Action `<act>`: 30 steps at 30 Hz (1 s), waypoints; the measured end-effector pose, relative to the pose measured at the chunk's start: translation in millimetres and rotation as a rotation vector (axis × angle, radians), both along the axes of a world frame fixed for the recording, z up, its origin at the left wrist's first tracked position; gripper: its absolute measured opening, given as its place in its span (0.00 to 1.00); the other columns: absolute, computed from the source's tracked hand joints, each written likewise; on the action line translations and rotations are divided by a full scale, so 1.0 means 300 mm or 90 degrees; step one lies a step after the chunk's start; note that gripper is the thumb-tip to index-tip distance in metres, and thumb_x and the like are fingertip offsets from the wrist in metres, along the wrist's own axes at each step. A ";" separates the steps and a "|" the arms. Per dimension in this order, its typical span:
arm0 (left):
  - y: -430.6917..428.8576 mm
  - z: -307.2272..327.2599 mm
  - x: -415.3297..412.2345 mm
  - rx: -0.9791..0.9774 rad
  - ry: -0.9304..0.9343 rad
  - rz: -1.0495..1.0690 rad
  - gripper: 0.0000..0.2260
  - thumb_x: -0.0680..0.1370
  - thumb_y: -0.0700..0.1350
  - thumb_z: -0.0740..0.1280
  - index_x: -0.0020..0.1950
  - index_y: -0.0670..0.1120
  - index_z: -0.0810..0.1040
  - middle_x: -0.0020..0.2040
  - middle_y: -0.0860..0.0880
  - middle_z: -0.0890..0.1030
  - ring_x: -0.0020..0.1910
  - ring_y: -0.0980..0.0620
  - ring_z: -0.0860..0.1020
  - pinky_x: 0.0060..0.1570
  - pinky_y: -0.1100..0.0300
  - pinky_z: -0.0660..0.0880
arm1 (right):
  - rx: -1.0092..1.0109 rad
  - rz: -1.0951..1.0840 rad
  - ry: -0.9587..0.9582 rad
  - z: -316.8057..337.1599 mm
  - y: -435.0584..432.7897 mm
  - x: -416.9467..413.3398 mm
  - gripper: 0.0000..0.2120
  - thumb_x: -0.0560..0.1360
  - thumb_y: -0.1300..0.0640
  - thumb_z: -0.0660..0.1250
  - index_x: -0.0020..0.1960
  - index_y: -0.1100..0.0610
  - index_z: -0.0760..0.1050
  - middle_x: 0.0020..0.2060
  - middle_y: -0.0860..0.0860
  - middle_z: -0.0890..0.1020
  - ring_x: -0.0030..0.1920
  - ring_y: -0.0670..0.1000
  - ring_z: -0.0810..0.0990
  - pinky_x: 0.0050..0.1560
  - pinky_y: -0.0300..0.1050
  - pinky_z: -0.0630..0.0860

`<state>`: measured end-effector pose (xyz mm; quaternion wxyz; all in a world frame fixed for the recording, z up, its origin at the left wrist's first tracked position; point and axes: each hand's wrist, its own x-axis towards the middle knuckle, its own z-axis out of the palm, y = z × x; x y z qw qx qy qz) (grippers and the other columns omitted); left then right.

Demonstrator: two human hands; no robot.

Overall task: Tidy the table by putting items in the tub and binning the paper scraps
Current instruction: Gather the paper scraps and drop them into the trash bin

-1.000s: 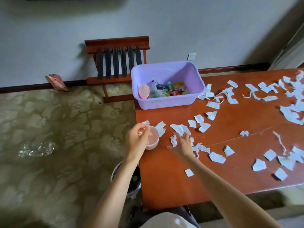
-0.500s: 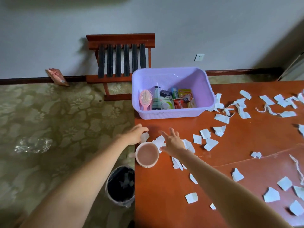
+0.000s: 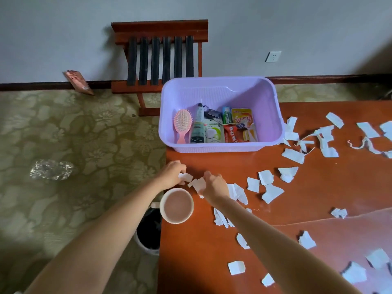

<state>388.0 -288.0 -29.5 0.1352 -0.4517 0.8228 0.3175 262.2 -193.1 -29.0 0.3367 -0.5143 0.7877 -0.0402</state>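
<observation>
Two hands at the left edge of the surface (image 3: pixel 191 262). Left hand (image 3: pixel 172 172): fingers (image 3: pixel 179 166) pinched on one of the paper scraps (image 3: pixel 186 177). Right hand (image 3: pixel 214 186): fingers curled onto more, just beside. Cup (image 3: pixel 177 205) at their 6 o'clock, tub (image 3: pixel 218 147) at 12, bin (image 3: pixel 147 232) on the floor at 7. Other scraps scattered 1 to 5 o'clock.

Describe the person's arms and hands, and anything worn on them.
The left forearm and right forearm are bare as far up as the view shows, with no sleeves. The left grip and right grip are bare hands: no gloves, and no watch, bracelet or ring shows.
</observation>
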 end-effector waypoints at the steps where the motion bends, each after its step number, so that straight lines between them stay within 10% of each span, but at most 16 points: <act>1: -0.002 0.007 -0.006 -0.003 0.015 0.003 0.10 0.72 0.36 0.69 0.37 0.46 0.70 0.42 0.49 0.70 0.42 0.50 0.69 0.35 0.61 0.60 | 0.001 -0.030 -0.023 0.004 0.005 -0.007 0.14 0.75 0.59 0.67 0.59 0.58 0.69 0.56 0.56 0.79 0.53 0.54 0.77 0.53 0.43 0.77; 5: -0.002 0.066 -0.036 0.021 0.053 0.026 0.08 0.72 0.37 0.71 0.36 0.45 0.73 0.36 0.49 0.74 0.38 0.49 0.74 0.30 0.63 0.65 | -0.008 -0.120 -0.104 0.025 0.031 -0.077 0.14 0.74 0.62 0.67 0.58 0.60 0.70 0.53 0.58 0.80 0.43 0.52 0.76 0.34 0.36 0.73; 13: 0.071 0.275 -0.176 -0.036 0.051 -0.093 0.05 0.75 0.43 0.68 0.48 0.45 0.74 0.47 0.47 0.75 0.44 0.50 0.72 0.40 0.59 0.68 | -0.027 -0.233 -0.177 0.074 0.175 -0.288 0.21 0.77 0.61 0.64 0.69 0.60 0.65 0.65 0.58 0.74 0.63 0.58 0.74 0.57 0.45 0.77; 18: 0.212 0.284 -0.320 -0.035 0.049 -0.101 0.12 0.75 0.43 0.68 0.56 0.41 0.75 0.55 0.45 0.75 0.54 0.46 0.75 0.45 0.59 0.69 | 0.006 -0.218 -0.110 0.080 0.242 -0.363 0.24 0.76 0.61 0.66 0.70 0.59 0.65 0.64 0.58 0.75 0.57 0.57 0.79 0.34 0.33 0.76; 25: 0.368 0.082 -0.375 -0.080 0.004 -0.065 0.04 0.74 0.38 0.68 0.48 0.42 0.78 0.64 0.47 0.67 0.63 0.46 0.66 0.56 0.58 0.70 | -0.031 -0.238 -0.095 0.082 0.296 -0.505 0.21 0.76 0.62 0.66 0.67 0.62 0.68 0.63 0.60 0.75 0.61 0.59 0.76 0.52 0.44 0.78; 30: 0.400 0.040 -0.403 -0.091 -0.030 -0.021 0.06 0.76 0.42 0.67 0.52 0.45 0.77 0.59 0.48 0.70 0.57 0.48 0.67 0.53 0.60 0.68 | 0.007 -0.127 -0.033 0.077 0.316 -0.617 0.22 0.76 0.60 0.66 0.68 0.62 0.68 0.62 0.59 0.75 0.58 0.58 0.78 0.40 0.32 0.76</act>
